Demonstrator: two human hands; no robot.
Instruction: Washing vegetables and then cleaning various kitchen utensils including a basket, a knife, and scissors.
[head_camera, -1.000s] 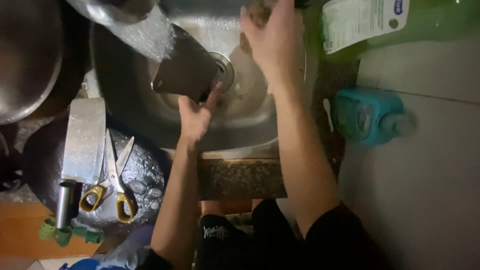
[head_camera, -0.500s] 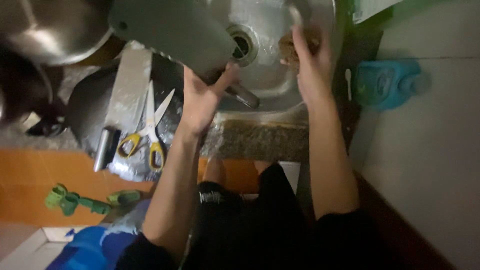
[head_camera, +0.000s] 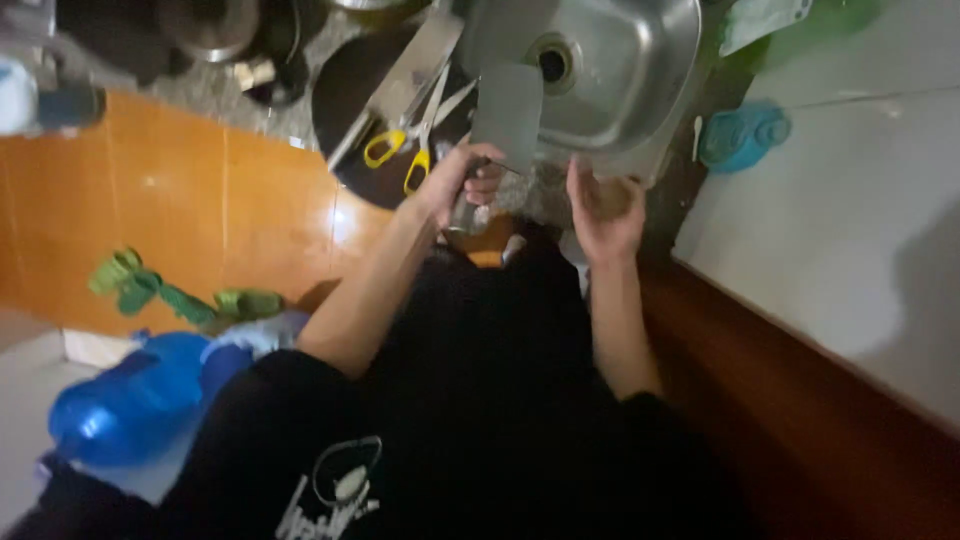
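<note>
Two hands work at the front edge of a stainless sink (head_camera: 640, 60), the largest item noted, its basin bare around the drain. Left of it lies a dark round tray (head_camera: 345, 100) bearing a second cleaver (head_camera: 400, 85) and yellow-handled scissors (head_camera: 415, 135), seemingly set aside from the wet basin. The left hand (head_camera: 455, 185) is closed round the handle of a broad cleaver (head_camera: 505, 115), blade raised over the sink rim, probably to drain. The right hand (head_camera: 605, 205) cups something brownish, likely a scrubber; its grip is unclear.

Sink basin (head_camera: 620, 70) open; scissors (head_camera: 415, 135) crowd its left.
</note>
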